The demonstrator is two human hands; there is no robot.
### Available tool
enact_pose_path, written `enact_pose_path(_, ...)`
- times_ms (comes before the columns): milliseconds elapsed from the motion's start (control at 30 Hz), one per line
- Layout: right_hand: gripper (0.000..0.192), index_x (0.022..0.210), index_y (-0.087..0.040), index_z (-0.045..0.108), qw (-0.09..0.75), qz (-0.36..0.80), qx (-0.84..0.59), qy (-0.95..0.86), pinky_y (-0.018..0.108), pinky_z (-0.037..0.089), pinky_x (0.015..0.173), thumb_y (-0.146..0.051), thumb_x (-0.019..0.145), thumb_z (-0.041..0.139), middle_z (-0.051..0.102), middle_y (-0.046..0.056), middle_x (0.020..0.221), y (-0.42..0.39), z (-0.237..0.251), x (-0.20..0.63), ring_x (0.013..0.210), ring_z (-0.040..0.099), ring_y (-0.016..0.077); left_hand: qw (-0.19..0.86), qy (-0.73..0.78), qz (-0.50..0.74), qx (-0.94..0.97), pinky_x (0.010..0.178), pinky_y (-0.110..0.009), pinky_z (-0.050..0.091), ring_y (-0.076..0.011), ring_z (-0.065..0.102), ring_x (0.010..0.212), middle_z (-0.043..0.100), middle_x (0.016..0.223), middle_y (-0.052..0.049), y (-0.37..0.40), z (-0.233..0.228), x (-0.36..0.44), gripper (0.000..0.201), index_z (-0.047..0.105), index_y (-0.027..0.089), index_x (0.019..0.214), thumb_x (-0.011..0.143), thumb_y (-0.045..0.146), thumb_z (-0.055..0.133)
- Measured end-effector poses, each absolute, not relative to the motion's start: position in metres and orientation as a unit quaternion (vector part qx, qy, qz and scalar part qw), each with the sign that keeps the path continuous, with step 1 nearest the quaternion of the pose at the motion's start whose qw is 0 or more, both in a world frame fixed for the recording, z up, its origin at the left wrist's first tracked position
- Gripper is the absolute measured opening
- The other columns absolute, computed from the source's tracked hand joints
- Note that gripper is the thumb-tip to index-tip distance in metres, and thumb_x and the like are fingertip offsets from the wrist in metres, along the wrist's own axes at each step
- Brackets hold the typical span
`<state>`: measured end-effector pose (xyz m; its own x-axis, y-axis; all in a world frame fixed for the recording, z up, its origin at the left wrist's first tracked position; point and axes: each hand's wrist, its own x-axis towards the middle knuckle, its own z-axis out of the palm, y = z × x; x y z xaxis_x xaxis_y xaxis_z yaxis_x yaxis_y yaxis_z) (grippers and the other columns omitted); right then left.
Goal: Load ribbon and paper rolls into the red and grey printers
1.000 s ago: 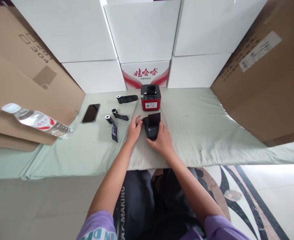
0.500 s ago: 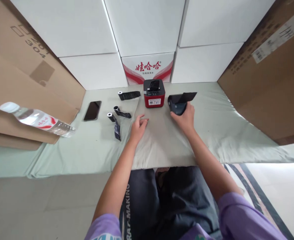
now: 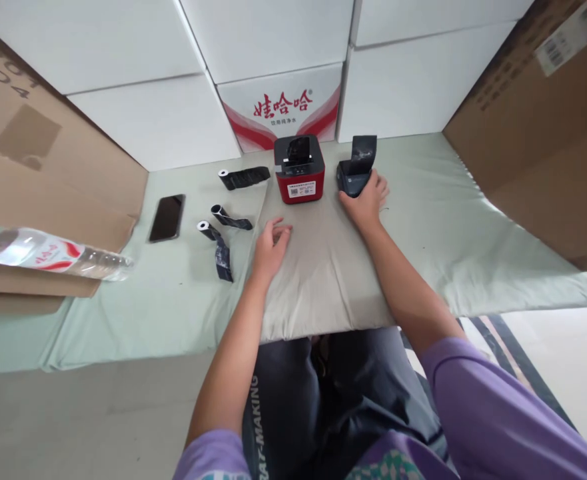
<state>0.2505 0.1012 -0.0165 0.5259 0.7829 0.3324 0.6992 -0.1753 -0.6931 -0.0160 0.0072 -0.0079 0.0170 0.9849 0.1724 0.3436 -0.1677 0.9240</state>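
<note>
My right hand (image 3: 366,200) grips a small dark blue portable printer (image 3: 353,180), thumb at its front left and fingers round its right side. A wide black paper strip (image 3: 363,152) stands up out of the printer's top. Left of it is a red receipt printer (image 3: 299,177) with a black top and a short black strip sticking out. My left hand (image 3: 272,248) rests on the cloth in front of the red printer, holding nothing, fingers loosely bent and apart. Several partly unrolled black paper rolls (image 3: 243,178) lie to its left.
A phone (image 3: 167,218) lies on the green tablecloth (image 3: 173,300). At the far left a water bottle (image 3: 53,253) leans over beside a cardboard box (image 3: 58,173). White boxes (image 3: 138,120) form a wall behind; another cardboard box (image 3: 543,160) stands at the right.
My right hand has turned the portable printer, so its strip, which pointed right, now stands upright. My left hand stays on the cloth. The camera view has shifted a little.
</note>
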Motion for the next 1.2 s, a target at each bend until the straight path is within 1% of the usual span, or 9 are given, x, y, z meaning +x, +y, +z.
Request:
enact_pose_path(133, 0.084, 0.162, -0.023, 0.024, 0.487, -0.002, -0.706, -0.514, 0.081, 0.026, 0.115, -0.048, 0.09, 0.059, 0.021, 0.025, 0.165, 0.091, -0.006, 0.243, 0.155, 0.023, 0.0468, 0.334, 0.527, 0.448, 0.64, 0.102, -0.046, 0.057, -0.0268, 0.075, 0.115, 0.076, 0.131, -0.014, 0.005, -0.001, -0.011, 0.034, 0.062, 0.022, 0.129, 0.096, 0.03, 0.066)
enact_pose_path(300, 0.075, 0.161, -0.025, 0.03, 0.55, 0.052, -0.556, -0.621, 0.07, 0.035, 0.122, -0.048, 0.094, 0.055, 0.035, 0.019, 0.161, 0.083, 0.0, 0.222, 0.156, 0.033, 0.0409, 0.337, 0.496, 0.512, 0.615, 0.116, -0.05, 0.051, -0.0293, 0.063, 0.138, 0.067, 0.145, -0.013, 0.036, 0.001, -0.014, 0.036, 0.062, 0.026, 0.13, 0.097, 0.04, 0.068)
enact_pose_path(433, 0.083, 0.162, -0.028, 0.029, 0.57, 0.2, -0.475, -0.64, 0.059, 0.042, 0.124, -0.054, 0.091, 0.062, 0.044, 0.016, 0.162, 0.096, -0.023, 0.193, 0.151, 0.045, 0.034, 0.332, 0.465, 0.543, 0.614, 0.126, -0.051, 0.041, -0.0314, 0.051, 0.151, 0.055, 0.16, -0.012, 0.102, -0.002, -0.012, 0.067, 0.052, 0.03, 0.146, 0.089, 0.054, 0.078)
enact_pose_path(533, 0.099, 0.166, -0.025, 0.021, 0.562, 0.257, -0.454, -0.642, 0.056, 0.037, 0.129, -0.06, 0.086, 0.068, 0.038, 0.016, 0.169, 0.108, -0.036, 0.181, 0.157, 0.04, 0.0327, 0.335, 0.429, 0.539, 0.642, 0.131, -0.049, 0.033, -0.0319, 0.039, 0.159, 0.046, 0.167, -0.012, 0.136, -0.008, -0.005, 0.09, 0.042, 0.03, 0.157, 0.082, 0.059, 0.083)
enact_pose_path(667, 0.109, 0.168, -0.021, 0.017, 0.541, 0.259, -0.469, -0.648, 0.055, 0.031, 0.132, -0.064, 0.085, 0.072, 0.031, 0.018, 0.174, 0.117, -0.037, 0.179, 0.161, 0.033, 0.0317, 0.35, 0.417, 0.539, 0.643, 0.127, -0.048, 0.04, -0.031, 0.046, 0.155, 0.04, 0.17, -0.013, 0.14, -0.016, 0.004, 0.098, 0.036, 0.029, 0.163, 0.081, 0.052, 0.085)
enact_pose_path(833, 0.096, 0.164, -0.021, 0.033, 0.524, 0.241, -0.51, -0.638, 0.056, 0.037, 0.128, -0.059, 0.087, 0.075, 0.045, 0.019, 0.166, 0.118, -0.026, 0.18, 0.155, 0.044, 0.0312, 0.373, 0.41, 0.546, 0.628, 0.122, -0.043, 0.047, -0.0272, 0.053, 0.149, 0.045, 0.168, -0.013, 0.127, -0.011, 0.012, 0.098, 0.036, 0.028, 0.164, 0.08, 0.041, 0.086)
enact_pose_path(933, 0.085, 0.158, -0.022, 0.046, 0.52, 0.247, -0.507, -0.642, 0.055, 0.048, 0.12, -0.055, 0.086, 0.075, 0.055, 0.017, 0.16, 0.105, -0.016, 0.184, 0.148, 0.052, 0.0325, 0.347, 0.439, 0.571, 0.601, 0.122, -0.043, 0.047, -0.027, 0.052, 0.15, 0.048, 0.165, -0.011, 0.112, -0.002, 0.017, 0.1, 0.034, 0.03, 0.164, 0.081, 0.043, 0.087)
enact_pose_path(1067, 0.067, 0.15, -0.024, 0.06, 0.522, 0.257, -0.508, -0.635, 0.049, 0.063, 0.097, -0.045, 0.087, 0.072, 0.07, 0.013, 0.143, 0.054, 0.006, 0.194, 0.125, 0.069, 0.0324, 0.322, 0.459, 0.577, 0.594, 0.119, -0.044, 0.049, -0.0308, 0.057, 0.144, 0.054, 0.16, -0.012, 0.059, 0.013, 0.014, 0.1, 0.034, 0.03, 0.165, 0.083, 0.049, 0.086)
enact_pose_path(1200, 0.053, 0.14, -0.025, 0.07, 0.529, 0.234, -0.523, -0.626, 0.048, 0.064, 0.092, -0.039, 0.089, 0.069, 0.08, 0.009, 0.123, -0.019, 0.024, 0.201, 0.105, 0.076, 0.0298, 0.287, 0.496, 0.543, 0.613, 0.122, -0.047, 0.047, -0.0322, 0.056, 0.146, 0.056, 0.158, -0.012, -0.017, 0.023, 0.011, 0.09, 0.037, 0.03, 0.165, 0.089, 0.053, 0.079)
